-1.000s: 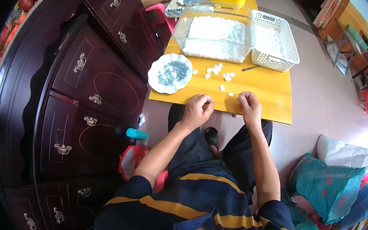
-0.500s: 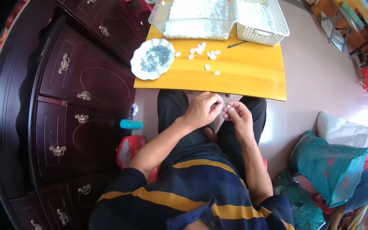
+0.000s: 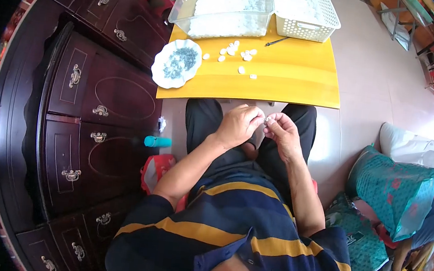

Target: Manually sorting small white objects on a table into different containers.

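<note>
Above my lap, just off the near edge of the yellow table (image 3: 295,80), both hands meet fingertip to fingertip. My right hand (image 3: 285,135) is closed in a pinch on a small white piece (image 3: 266,120), mostly covered by the fingers. Thumb and forefinger of my left hand (image 3: 239,125) are pressed together against its other side; anything in them is too small to make out. On the table lie several small white round pieces (image 3: 241,70) and one small white rectangular piece (image 3: 253,77). A scalloped white plate (image 3: 195,69) at the table's left holds many small dark-grey bits.
At the table's back stand a clear plastic bin (image 3: 178,19) and a white perforated basket (image 3: 310,33), both full of white pieces. A thin black tool (image 3: 277,41) lies before them. Dark wooden cabinets (image 3: 121,95) line the left; teal bags (image 3: 394,189) and another person's arm (image 3: 398,260) are at right.
The view has shifted slightly, so the table sits higher in the picture. My fingertips have come closer together around the small white piece. The pieces on the table lie as before.
</note>
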Demonstrator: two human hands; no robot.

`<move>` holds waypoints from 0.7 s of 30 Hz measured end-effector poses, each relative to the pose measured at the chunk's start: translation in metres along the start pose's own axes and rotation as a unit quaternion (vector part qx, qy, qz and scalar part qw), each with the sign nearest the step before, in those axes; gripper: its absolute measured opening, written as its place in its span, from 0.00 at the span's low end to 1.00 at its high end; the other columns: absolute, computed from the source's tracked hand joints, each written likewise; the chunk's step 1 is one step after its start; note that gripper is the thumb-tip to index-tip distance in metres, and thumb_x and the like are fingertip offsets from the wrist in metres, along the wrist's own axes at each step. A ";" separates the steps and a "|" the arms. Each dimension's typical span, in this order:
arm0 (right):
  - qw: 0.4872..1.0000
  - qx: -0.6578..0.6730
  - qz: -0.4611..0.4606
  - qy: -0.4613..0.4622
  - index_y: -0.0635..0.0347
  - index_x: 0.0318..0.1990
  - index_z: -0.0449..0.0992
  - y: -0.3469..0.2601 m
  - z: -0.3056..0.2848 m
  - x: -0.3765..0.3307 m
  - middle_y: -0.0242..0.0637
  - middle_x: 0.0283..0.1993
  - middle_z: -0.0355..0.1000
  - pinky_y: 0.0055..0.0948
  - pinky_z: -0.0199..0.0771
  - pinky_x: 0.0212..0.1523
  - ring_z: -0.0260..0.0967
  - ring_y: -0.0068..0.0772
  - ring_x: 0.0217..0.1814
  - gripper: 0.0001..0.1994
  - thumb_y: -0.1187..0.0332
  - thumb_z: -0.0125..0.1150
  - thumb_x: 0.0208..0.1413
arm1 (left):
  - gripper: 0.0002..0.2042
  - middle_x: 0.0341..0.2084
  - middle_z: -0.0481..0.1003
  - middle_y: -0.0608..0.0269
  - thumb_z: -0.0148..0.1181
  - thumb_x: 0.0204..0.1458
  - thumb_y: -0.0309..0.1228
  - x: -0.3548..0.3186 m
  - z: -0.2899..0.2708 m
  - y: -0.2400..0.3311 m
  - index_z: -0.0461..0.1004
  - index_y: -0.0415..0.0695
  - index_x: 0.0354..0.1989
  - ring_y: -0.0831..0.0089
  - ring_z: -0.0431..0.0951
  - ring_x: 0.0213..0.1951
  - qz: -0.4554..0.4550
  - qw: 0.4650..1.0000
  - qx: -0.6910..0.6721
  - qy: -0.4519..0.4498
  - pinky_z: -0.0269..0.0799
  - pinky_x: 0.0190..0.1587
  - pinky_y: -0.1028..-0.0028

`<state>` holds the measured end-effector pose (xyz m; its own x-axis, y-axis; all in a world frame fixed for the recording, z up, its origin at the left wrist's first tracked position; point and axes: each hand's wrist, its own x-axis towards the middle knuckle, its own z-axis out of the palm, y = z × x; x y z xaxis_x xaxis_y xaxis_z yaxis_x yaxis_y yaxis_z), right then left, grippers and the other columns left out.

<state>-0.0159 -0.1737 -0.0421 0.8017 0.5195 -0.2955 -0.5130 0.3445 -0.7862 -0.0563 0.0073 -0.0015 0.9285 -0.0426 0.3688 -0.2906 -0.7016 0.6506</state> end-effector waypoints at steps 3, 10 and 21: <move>1.000 -0.010 -0.017 0.008 0.58 0.43 0.76 -0.001 0.004 -0.002 0.26 0.35 0.75 0.18 0.72 0.38 0.72 0.16 0.34 0.04 0.73 0.61 0.63 | 0.04 0.26 0.77 0.52 0.61 0.56 0.28 0.000 0.001 -0.001 0.75 0.42 0.33 0.52 0.78 0.32 -0.001 1.000 0.018 -0.015 0.73 0.34 0.61; 0.999 -0.032 -0.034 0.015 0.61 0.41 0.78 -0.002 0.005 0.000 0.27 0.33 0.76 0.17 0.72 0.38 0.72 0.16 0.33 0.03 0.76 0.60 0.62 | 0.04 0.26 0.77 0.53 0.60 0.56 0.29 0.001 -0.001 -0.001 0.75 0.43 0.32 0.52 0.78 0.31 0.011 0.999 0.035 -0.022 0.73 0.34 0.60; 0.995 -0.076 -0.061 0.018 0.62 0.41 0.78 0.006 -0.001 0.004 0.26 0.32 0.75 0.18 0.72 0.38 0.70 0.15 0.33 0.04 0.76 0.60 0.61 | 0.05 0.26 0.77 0.50 0.57 0.58 0.30 -0.001 -0.003 0.000 0.75 0.43 0.32 0.51 0.79 0.33 -0.001 0.997 0.050 -0.054 0.75 0.37 0.56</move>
<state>-0.0159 -0.1705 -0.0484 0.8665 0.4527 -0.2105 -0.3622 0.2799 -0.8891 -0.0577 0.0098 0.0002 0.9501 -0.1131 0.2907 -0.2691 -0.7684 0.5807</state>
